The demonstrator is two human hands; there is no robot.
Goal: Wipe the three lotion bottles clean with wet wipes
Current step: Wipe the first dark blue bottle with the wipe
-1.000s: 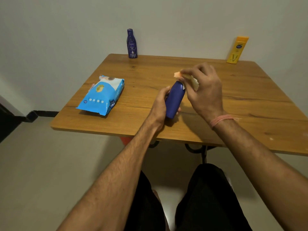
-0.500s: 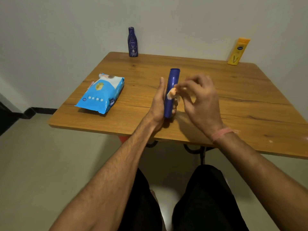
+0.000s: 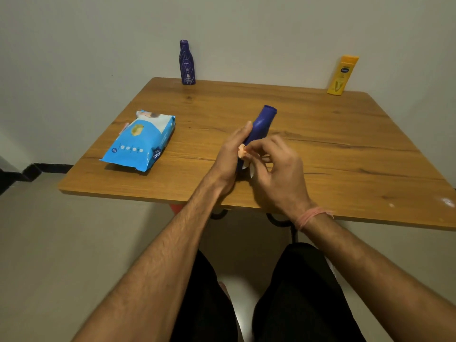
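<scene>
My left hand (image 3: 230,154) grips a dark blue lotion bottle (image 3: 261,124) near the table's front middle, tilted with its top pointing away and to the right. My right hand (image 3: 276,169) pinches a bunched pale wet wipe (image 3: 243,153) against the bottle's lower part. A second dark blue bottle (image 3: 187,62) stands upright at the table's far left edge by the wall. A yellow bottle (image 3: 343,75) stands at the far right corner. The lower half of the held bottle is hidden by my hands.
A blue pack of wet wipes (image 3: 140,141) lies on the left of the wooden table (image 3: 345,149). The table's front edge runs just below my wrists. A wall stands right behind the table. My legs are under it.
The wipe has slid from the bottle's top down to its lower part. The bottle went from tilted to upright and now tilts to the right again.
</scene>
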